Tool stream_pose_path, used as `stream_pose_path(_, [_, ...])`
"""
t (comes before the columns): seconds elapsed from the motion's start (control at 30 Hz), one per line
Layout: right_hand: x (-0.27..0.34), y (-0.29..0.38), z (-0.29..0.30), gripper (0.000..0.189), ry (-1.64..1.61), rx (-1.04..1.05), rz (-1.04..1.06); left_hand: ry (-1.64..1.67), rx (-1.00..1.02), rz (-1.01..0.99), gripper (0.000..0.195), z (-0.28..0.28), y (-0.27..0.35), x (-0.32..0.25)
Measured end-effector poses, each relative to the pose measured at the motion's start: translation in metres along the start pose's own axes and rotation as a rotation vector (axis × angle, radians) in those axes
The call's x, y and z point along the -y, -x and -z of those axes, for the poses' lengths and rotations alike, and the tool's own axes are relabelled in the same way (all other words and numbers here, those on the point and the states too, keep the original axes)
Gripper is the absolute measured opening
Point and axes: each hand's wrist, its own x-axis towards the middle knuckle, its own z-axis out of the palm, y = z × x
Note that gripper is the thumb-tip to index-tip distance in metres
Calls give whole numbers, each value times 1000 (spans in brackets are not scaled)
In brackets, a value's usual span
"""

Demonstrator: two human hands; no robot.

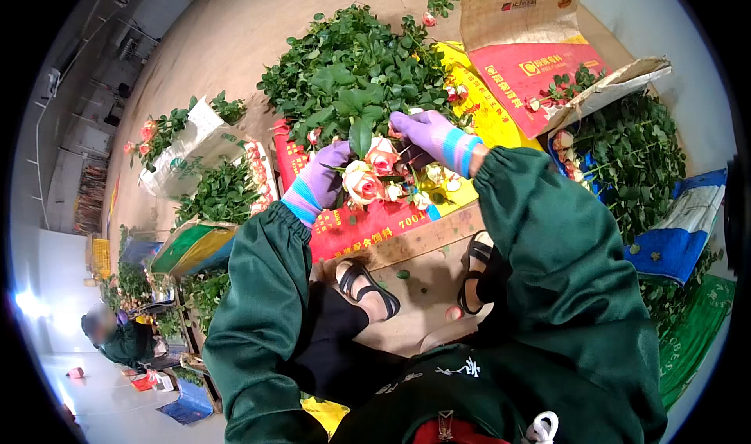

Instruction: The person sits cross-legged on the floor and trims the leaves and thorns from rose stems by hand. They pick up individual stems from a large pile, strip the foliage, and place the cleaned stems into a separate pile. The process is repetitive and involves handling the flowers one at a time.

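Purple knit gloves with blue-striped cuffs cover both of my hands. My left hand (326,172) is closed around rose stems just left of two large pink-and-cream rose blooms (364,182). At the right of the blooms, my right hand (423,133) has its thumb and fingers on a small pink rose (395,130); its lower fingers are in shadow. Beyond my hands lies a big heap of leafy green rose stems (346,74). Smaller cream and pink roses (435,174) lie below my right hand, over red and yellow printed woven sacks (375,233).
A wooden board edge (410,241) runs before my sandalled feet. Sack-wrapped rose bundles stand at left (223,189) and right (636,156). A red and tan sack (528,62) lies at upper right. Another person (120,338) sits at far left near more roses.
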Motion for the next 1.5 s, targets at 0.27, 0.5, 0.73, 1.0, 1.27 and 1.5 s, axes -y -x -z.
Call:
stream_pose_path(0.27, [-7, -6, -30, 35, -295, 160, 56, -244, 157, -229, 38, -12, 23, 15])
stream_pose_path(0.5, [-31, -23, -13, 61, -170, -54, 177, -24, -42, -205, 46, -8, 76, -8])
stream_pose_path(0.73, [-49, -20, -7, 46, -135, -206, 103, 108, -269, -209, 34, -20, 153, 13])
stream_pose_path(1.0, [-31, 4, -27, 40, 9, -258, 380, -122, -217, -173, 27, -5, 159, 46])
stream_pose_path(1.27, [-67, -22, -37, 53, 887, -347, 209, -210, -303, -221, 21, -5, 142, 75])
stream_pose_path(1.5, [-47, 2, -96, 47, -301, 505, 39, -277, -346, -152, 20, -12, 131, 102])
